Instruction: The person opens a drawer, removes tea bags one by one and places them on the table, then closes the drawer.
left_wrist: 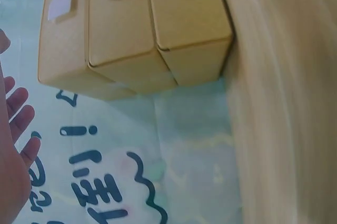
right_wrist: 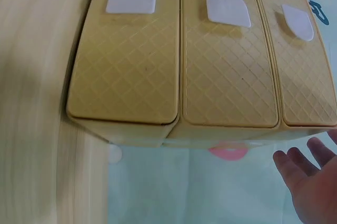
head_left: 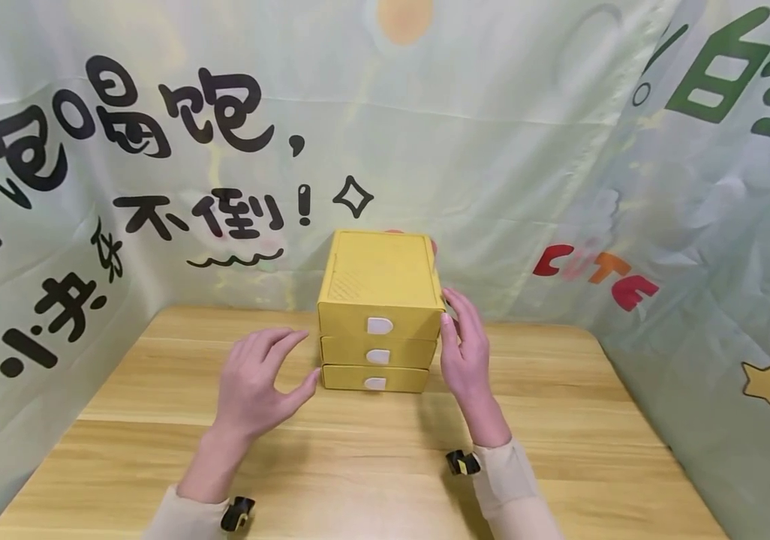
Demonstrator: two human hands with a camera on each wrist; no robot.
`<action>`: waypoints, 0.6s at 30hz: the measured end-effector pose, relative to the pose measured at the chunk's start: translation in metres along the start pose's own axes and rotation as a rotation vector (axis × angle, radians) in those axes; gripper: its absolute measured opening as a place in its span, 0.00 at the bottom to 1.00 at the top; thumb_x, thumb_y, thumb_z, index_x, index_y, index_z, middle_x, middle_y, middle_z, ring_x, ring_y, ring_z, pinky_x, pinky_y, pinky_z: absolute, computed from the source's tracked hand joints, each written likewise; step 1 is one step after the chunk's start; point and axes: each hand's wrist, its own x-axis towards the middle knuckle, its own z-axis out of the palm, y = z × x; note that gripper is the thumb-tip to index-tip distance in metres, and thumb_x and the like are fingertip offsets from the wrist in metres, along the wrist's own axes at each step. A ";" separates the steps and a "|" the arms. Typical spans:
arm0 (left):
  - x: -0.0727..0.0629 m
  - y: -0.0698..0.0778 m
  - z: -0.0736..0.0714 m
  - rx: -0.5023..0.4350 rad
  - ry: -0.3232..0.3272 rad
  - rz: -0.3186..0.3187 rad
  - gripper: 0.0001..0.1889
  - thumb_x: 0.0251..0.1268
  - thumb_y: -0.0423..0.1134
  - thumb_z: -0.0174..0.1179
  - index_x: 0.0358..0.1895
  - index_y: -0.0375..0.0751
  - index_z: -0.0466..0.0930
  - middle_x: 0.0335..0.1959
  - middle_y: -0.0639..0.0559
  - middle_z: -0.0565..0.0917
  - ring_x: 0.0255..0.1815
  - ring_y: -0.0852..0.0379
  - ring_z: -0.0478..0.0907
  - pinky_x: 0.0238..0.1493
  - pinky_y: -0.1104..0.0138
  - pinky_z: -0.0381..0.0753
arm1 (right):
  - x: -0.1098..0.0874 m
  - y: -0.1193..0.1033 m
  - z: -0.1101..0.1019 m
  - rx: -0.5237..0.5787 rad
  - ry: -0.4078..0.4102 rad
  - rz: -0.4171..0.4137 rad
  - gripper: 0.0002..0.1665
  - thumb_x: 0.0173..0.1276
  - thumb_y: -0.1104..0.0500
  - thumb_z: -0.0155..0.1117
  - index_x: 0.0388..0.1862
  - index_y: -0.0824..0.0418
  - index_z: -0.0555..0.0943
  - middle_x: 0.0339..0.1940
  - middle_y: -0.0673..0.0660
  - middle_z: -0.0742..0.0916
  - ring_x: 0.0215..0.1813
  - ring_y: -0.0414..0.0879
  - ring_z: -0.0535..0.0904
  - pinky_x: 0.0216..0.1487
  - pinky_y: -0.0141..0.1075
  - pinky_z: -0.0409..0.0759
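A yellow storage box with three stacked drawers (head_left: 381, 270) stands on the wooden table by the back curtain. Each drawer front carries a white rounded tab (head_left: 379, 325), and all three drawers are closed. To the box's left, my left hand (head_left: 253, 382) is held up with thumb and fingers spread apart, nothing between them. My right hand (head_left: 467, 349) is at the right side of the box, its fingertips right at the upper edge, fingers fairly straight. In the right wrist view the drawer fronts (right_wrist: 226, 77) show an embossed diamond pattern.
The wooden table (head_left: 358, 465) stretches in front of the box and to both sides. A pale printed curtain (head_left: 493, 187) with lettering hangs behind and along both sides. Black wrist straps (head_left: 462, 463) sit at both sleeve cuffs.
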 end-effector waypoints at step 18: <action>0.023 0.026 0.047 -0.035 -0.125 -0.036 0.28 0.56 0.52 0.70 0.59 0.43 0.84 0.50 0.44 0.83 0.46 0.43 0.81 0.43 0.51 0.81 | 0.008 -0.003 -0.002 0.150 -0.121 0.216 0.24 0.85 0.63 0.48 0.75 0.65 0.73 0.79 0.59 0.72 0.80 0.53 0.65 0.71 0.28 0.70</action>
